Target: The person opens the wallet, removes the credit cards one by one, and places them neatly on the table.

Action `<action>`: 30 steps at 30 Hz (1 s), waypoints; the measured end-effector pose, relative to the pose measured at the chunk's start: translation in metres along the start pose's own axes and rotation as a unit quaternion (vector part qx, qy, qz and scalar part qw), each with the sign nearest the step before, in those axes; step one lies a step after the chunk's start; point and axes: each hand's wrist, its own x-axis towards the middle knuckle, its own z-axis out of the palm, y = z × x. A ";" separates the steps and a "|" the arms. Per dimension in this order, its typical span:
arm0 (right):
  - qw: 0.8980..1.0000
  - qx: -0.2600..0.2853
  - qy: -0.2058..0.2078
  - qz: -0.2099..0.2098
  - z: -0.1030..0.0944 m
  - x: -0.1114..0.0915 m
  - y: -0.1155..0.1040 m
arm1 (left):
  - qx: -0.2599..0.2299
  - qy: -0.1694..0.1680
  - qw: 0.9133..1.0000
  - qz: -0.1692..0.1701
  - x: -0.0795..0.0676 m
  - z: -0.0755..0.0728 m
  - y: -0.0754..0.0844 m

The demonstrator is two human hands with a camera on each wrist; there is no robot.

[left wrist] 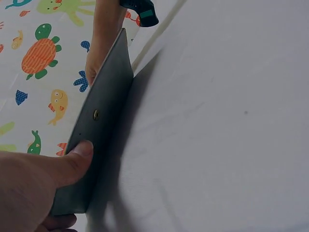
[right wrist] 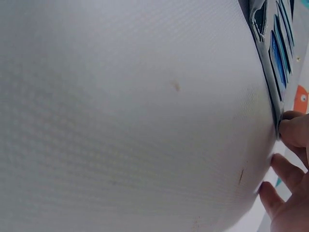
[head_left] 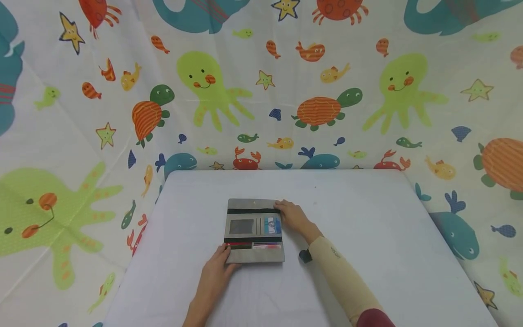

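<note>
An unfolded grey wallet [head_left: 254, 257] lies on the white table in the head view. Inside are a dark window pocket [head_left: 242, 226], a blue card [head_left: 271, 225] and several edges in the lower slots. At its lower left edge, my left hand [head_left: 214, 272] pinches the near flap. The left wrist view shows that thumb [left wrist: 82, 152] on the outer face, below a round snap [left wrist: 96, 114], with the flap tilted up. My right hand [head_left: 295, 218] holds the far right corner; in the right wrist view its thumb and a finger pinch the wallet corner [right wrist: 276, 108].
The white table [head_left: 380, 227] extends around the wallet. A curtain [head_left: 245, 113] printed with sea animals hangs behind it and at both sides. A small dark device [head_left: 305, 256] sits at the right wrist, by the beige sleeve [head_left: 343, 277].
</note>
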 end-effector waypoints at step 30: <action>0.999 -0.013 -0.046 0.024 -0.006 -0.010 -0.014 | -0.016 -0.059 0.993 -0.099 -0.014 0.024 0.009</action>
